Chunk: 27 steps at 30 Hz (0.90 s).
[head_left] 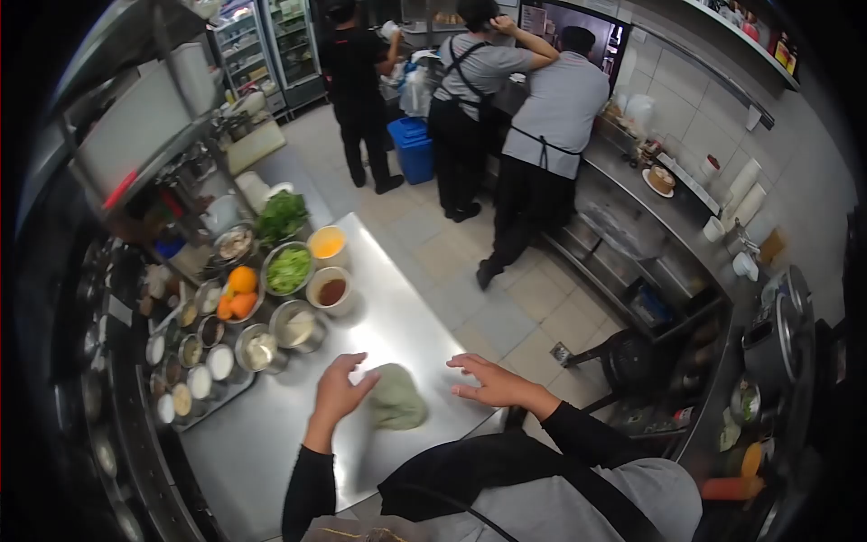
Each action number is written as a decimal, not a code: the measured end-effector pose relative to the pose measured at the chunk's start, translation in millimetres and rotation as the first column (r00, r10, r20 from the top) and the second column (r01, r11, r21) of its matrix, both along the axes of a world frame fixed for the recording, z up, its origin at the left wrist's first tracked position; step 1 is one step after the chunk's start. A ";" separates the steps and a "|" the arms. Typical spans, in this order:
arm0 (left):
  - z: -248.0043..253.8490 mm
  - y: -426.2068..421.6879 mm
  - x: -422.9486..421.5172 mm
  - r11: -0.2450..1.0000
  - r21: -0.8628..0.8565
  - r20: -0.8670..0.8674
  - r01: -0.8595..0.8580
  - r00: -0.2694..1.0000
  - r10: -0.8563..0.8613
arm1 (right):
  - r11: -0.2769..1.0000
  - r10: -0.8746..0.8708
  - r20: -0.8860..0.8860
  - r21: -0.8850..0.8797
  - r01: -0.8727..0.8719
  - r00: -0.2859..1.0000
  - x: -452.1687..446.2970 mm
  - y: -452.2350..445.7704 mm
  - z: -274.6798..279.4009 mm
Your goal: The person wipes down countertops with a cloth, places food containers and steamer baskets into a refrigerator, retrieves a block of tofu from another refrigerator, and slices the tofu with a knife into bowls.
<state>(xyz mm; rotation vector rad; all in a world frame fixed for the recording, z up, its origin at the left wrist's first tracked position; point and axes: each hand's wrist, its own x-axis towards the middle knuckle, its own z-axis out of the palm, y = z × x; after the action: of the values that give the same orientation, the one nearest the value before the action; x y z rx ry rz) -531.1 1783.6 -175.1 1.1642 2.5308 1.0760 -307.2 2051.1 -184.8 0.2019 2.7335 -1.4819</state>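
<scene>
A pale green, soft crumpled piece, which looks like a folded cloth, lies on the steel worktable in front of me. My left hand hovers at its left edge, fingers spread, with nothing held. On the other side, my right hand is open in the air near the table's right edge, apart from the green piece. Close to my left hand stand a metal container with pale contents and another metal container with whitish pieces.
A white tub of dark sauce, a tub of orange liquid, a bowl of chopped greens and oranges line the table's left side. Several small seasoning pots sit beyond. Three people stand at the back near a blue bin.
</scene>
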 end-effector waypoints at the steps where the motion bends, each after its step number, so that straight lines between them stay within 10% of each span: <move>1: -19.3 15.6 -4.9 0.985 -0.170 -0.039 -0.011 0.999 0.004 | 0.991 -0.023 0.089 -0.126 0.034 0.996 16.2 28.5 0.2; 4: -22.9 72.2 -13.6 0.648 -0.754 -0.057 -0.108 0.993 0.099 | 0.987 -0.158 0.179 0.010 0.159 0.971 70.6 124.1 -52.4; 7: -46.3 88.5 -10.6 0.597 -0.784 -0.055 -0.169 0.977 0.205 | 0.943 -0.206 0.288 0.313 0.112 0.935 122.5 200.8 -82.9; 10: -50.5 100.7 1.7 0.570 -0.779 -0.158 -0.260 0.962 0.223 | 0.985 -0.158 0.497 0.145 0.098 0.853 135.7 253.3 -81.9; 25: -20.1 160.6 -28.0 0.409 -0.880 -0.090 -0.242 0.930 0.357 | 0.958 0.287 0.375 -0.125 -0.258 0.882 -143.8 374.4 -180.9; 27: -17.1 159.0 -45.1 0.393 -0.902 0.019 -0.177 0.895 0.445 | 0.936 0.277 0.379 0.100 -0.337 0.883 -164.8 428.1 -227.5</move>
<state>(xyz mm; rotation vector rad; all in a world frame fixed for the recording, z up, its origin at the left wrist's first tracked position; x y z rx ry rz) -576.2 1942.5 -192.2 0.1964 2.5017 -0.2014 -472.0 2479.2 -412.3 0.0304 2.4457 -1.0234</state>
